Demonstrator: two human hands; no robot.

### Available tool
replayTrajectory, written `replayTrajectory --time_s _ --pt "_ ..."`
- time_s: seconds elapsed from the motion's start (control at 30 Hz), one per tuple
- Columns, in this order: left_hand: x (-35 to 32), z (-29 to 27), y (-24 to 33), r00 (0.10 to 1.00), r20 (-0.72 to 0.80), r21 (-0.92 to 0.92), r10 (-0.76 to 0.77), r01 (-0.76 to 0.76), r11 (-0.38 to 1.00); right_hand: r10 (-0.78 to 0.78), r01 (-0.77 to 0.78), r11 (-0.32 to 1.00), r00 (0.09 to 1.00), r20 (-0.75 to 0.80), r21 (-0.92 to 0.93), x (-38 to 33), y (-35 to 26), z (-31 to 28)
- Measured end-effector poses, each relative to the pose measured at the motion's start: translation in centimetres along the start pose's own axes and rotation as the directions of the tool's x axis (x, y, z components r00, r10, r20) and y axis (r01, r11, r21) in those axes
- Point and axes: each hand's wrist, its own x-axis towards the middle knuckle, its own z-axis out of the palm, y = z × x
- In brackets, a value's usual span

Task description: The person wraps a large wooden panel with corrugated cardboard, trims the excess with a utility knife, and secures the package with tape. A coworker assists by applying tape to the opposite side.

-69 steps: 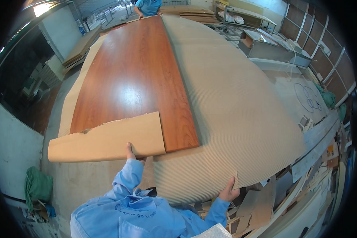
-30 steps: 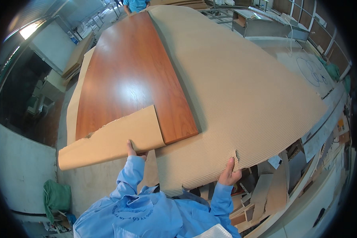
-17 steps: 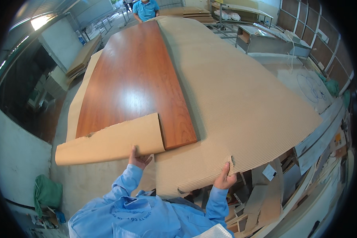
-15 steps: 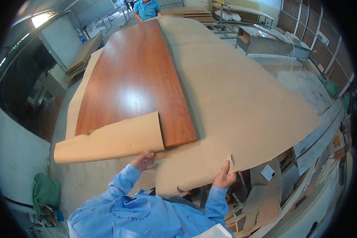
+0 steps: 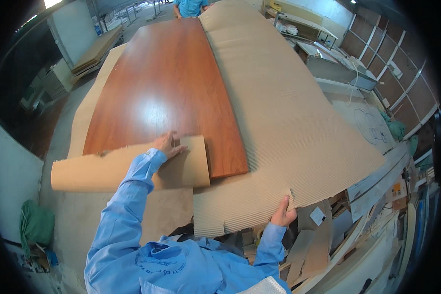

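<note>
A long glossy red-brown wooden panel [image 5: 166, 93] lies flat, stretching away from me. A big sheet of corrugated cardboard [image 5: 289, 112] covers its right side. My right hand [image 5: 283, 213] grips that sheet's near edge. A smaller curled cardboard flap [image 5: 93, 171] lies across the panel's near end. My left hand [image 5: 167, 145] rests flat on top of that flap, fingers spread, arm in a light blue sleeve stretched forward.
Another person in a blue shirt [image 5: 191, 7] stands at the panel's far end. Stacked boards [image 5: 95, 51] lie at the far left, shelving [image 5: 397, 78] on the right. Cardboard scraps [image 5: 318, 250] litter the floor at lower right. A green bundle [image 5: 32, 225] sits at lower left.
My left hand has moved from the flap's near edge forward onto its top, pressing it down toward the panel. My right hand keeps its grip on the big sheet.
</note>
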Motion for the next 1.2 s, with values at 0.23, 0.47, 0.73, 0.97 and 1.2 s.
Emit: replayTrajectory --time_s 0.23,0.47,0.73,0.97,1.2 --pt "-8.6 -7.3 5.0 0.523 0.600 -0.561 0.605 -0.264 0.785 -0.025 0.054 0.962 0.994 0.111 -0.269 -1.3 -3.2 2.1" --pt "-11.7 -7.5 22.9 0.628 -0.222 -0.577 0.746 -0.701 0.420 -0.496 0.695 0.660 0.688 0.531 -0.285 -4.2 -5.0 1.4" --pt "-15.2 -5.7 30.7 0.803 0.120 -0.523 0.583 -0.448 0.725 -0.567 0.857 0.514 0.363 0.740 -0.027 -4.0 -4.8 -1.0" --pt "-24.0 -2.7 17.2 0.956 -0.279 -0.889 0.085 -0.291 0.353 0.131 0.497 0.858 -0.459 0.879 0.132 6.6 -4.6 2.1" --pt "-32.7 4.8 12.0 0.892 0.148 -0.963 -0.428 0.229 0.144 -0.295 0.531 0.841 0.608 0.737 -0.101 16.9 -2.4 30.9"
